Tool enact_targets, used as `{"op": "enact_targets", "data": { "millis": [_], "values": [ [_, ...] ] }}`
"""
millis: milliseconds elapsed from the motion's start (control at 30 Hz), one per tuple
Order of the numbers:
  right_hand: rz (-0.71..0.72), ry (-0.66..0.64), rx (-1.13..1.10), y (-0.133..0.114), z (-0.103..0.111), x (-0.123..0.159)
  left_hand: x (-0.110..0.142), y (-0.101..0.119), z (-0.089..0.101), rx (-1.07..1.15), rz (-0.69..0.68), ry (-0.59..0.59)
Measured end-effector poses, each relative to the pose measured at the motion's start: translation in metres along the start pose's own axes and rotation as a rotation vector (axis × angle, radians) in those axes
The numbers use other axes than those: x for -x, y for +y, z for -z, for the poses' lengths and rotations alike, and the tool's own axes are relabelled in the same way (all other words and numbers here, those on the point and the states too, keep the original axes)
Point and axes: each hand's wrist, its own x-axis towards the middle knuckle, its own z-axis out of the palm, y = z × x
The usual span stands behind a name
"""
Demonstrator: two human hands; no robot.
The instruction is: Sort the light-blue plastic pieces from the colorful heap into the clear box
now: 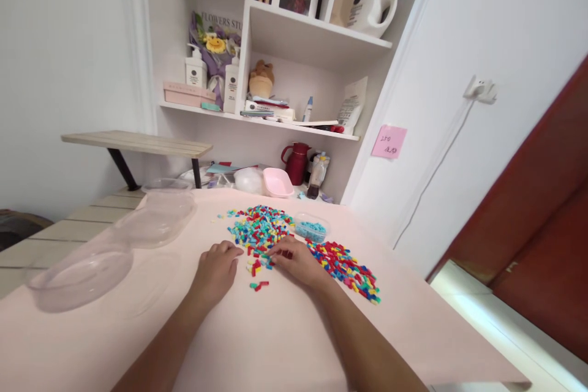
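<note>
My left hand (215, 269) rests on the pink tabletop (257, 343), fingers loosely curled and the thumb a little apart from the index finger. Nothing shows between them. My right hand (296, 260) reaches in from the right with its fingers bent together over small bricks; whatever its fingertips hold is too small to make out. Between the hands lie a few loose red, yellow and blue toy bricks (254, 267). A mixed pile of small bricks (260, 226) spreads just beyond. To the right lies a second pile of bricks (344, 266), mostly red, blue and yellow.
A clear box (312, 228) of light-blue bricks stands behind my right hand. Clear plastic containers (82, 275) line the table's left side. At the back are a pink basin (278, 182) and a red jug (297, 162), below a white shelf (294, 125).
</note>
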Motion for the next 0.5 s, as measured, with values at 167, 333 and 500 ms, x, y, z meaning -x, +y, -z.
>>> {"op": "enact_targets", "data": {
  "millis": [167, 333, 500],
  "values": [
    [0.038, -0.068, 0.101, 0.0004, -0.0013, 0.0001, -0.0004, -0.0011, -0.0003, -0.002, -0.001, -0.002],
    [0.038, -0.096, 0.162, -0.0011, 0.0003, -0.0005, -0.0016, -0.002, -0.0013, -0.009, -0.004, 0.001],
    [0.004, -0.084, 0.111, -0.0038, 0.0013, 0.0009, -0.0029, -0.0033, -0.0017, -0.013, -0.006, 0.001]
  ]
}}
